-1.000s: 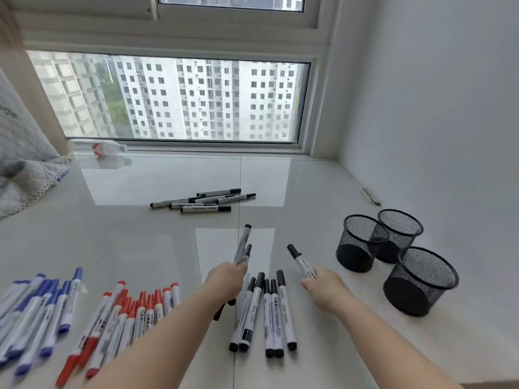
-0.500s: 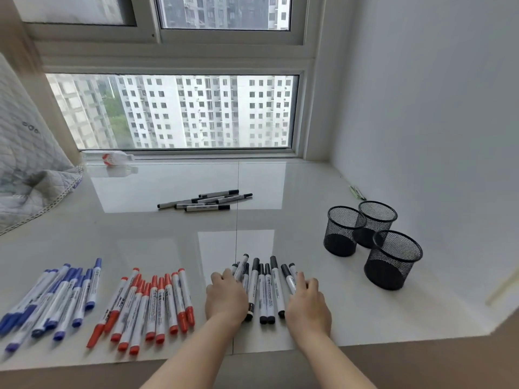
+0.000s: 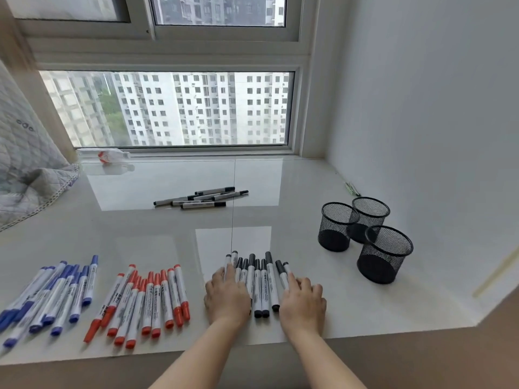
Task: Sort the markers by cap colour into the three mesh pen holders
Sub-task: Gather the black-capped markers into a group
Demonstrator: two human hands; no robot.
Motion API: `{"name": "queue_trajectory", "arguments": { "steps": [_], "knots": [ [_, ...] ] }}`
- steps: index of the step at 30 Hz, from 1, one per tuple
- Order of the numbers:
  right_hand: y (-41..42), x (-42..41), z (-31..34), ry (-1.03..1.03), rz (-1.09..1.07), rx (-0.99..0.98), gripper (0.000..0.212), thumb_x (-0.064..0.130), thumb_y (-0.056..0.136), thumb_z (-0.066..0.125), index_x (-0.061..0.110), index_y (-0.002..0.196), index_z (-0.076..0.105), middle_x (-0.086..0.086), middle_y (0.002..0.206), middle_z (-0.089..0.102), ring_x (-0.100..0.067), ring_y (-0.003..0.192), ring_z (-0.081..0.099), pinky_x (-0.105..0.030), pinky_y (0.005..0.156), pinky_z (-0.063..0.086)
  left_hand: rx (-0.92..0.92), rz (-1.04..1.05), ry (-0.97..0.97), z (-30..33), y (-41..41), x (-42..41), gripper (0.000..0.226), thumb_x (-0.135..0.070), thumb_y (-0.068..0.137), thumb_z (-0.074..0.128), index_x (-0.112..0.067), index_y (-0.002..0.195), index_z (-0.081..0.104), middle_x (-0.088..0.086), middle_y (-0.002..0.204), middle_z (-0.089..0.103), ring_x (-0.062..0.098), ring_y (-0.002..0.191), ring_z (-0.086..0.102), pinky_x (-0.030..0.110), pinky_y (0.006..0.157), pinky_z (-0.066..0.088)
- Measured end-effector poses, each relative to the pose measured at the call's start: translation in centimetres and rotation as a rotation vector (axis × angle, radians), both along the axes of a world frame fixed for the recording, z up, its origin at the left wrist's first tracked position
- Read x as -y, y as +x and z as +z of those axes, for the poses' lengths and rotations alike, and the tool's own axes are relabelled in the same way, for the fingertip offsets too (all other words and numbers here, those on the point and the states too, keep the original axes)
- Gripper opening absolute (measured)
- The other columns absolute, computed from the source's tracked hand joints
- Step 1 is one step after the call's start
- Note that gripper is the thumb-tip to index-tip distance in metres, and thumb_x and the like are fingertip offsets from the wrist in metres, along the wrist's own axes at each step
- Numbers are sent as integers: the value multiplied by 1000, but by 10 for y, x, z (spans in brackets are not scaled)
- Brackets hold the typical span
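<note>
Several black-capped markers point(image 3: 261, 282) lie side by side at the near middle of the glossy sill. My left hand point(image 3: 227, 296) lies flat on the left end of that row and my right hand point(image 3: 303, 300) on its right end, fingers spread over the markers, lifting none. Left of them lies a row of red-capped markers point(image 3: 146, 301), and further left a row of blue-capped markers point(image 3: 56, 293). A second loose bunch of black-capped markers point(image 3: 200, 198) lies further back. Three black mesh pen holders point(image 3: 365, 234) stand at the right, with no markers showing in them.
A quilted blanket point(image 3: 25, 175) lies on the far left of the sill point(image 3: 309, 192). A small plastic packet point(image 3: 108, 155) sits at the window frame. A thin green object point(image 3: 351, 188) lies by the right wall. The sill's front edge runs just below my hands.
One second ago each hand held black markers in the air. Both hands have since come down and put them into the near black row, and now press on its two ends.
</note>
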State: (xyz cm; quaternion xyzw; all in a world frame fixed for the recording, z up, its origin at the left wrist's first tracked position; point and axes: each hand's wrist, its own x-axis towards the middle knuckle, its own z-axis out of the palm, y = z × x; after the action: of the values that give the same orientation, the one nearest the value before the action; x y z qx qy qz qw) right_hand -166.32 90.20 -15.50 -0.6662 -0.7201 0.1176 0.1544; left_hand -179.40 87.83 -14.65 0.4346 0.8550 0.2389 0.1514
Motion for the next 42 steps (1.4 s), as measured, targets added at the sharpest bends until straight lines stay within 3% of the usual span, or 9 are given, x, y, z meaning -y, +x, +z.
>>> {"name": "queue_trajectory", "arguments": {
  "steps": [6, 13, 19, 27, 32, 42],
  "knots": [
    [0, 5, -1, 20, -32, -93, 45, 34, 96, 31, 36, 141, 32, 9, 135, 43, -19, 116, 37, -30, 92, 34, 81, -6, 17, 6, 2, 0, 60, -32, 94, 39, -21, 148, 15, 7, 151, 21, 28, 136, 19, 39, 111, 19],
    [-6, -17, 23, 128, -29, -185, 36, 32, 92, 45, 22, 126, 51, 0, 129, 49, -22, 116, 37, -32, 92, 32, 245, -34, 235, 49, -29, -15, 60, -29, 93, 43, -14, 145, 19, 9, 149, 21, 25, 138, 14, 39, 113, 17],
    [-51, -62, 48, 170, 97, -167, 31, 26, 92, 43, 18, 120, 54, -3, 125, 51, -24, 117, 36, -33, 92, 32, 132, 51, 158, 69, -130, -27, 49, -25, 91, 48, -14, 137, 36, 13, 141, 27, 29, 133, 24, 39, 108, 24],
    [-142, -137, 52, 148, 264, -86, 30, 27, 94, 39, 18, 119, 53, -2, 125, 51, -22, 118, 37, -33, 92, 33, 25, 164, 35, 67, -251, -72, 42, -26, 91, 46, -15, 132, 43, 13, 139, 30, 30, 130, 30, 38, 103, 32],
    [-203, -175, 38, 144, 371, -69, 28, 26, 93, 42, 19, 118, 54, -1, 124, 52, -21, 118, 38, -32, 93, 32, -36, 121, -33, 48, -292, -108, 41, -27, 92, 43, -17, 132, 42, 10, 139, 33, 27, 129, 30, 37, 98, 36],
    [-297, -226, 6, 277, 619, 72, 29, 27, 94, 39, 21, 119, 52, 1, 123, 51, -23, 117, 37, -32, 96, 29, -244, -31, 10, 18, -332, -170, 36, -25, 96, 34, -23, 130, 45, 2, 133, 42, 23, 123, 35, 38, 97, 38]
  ]
}}
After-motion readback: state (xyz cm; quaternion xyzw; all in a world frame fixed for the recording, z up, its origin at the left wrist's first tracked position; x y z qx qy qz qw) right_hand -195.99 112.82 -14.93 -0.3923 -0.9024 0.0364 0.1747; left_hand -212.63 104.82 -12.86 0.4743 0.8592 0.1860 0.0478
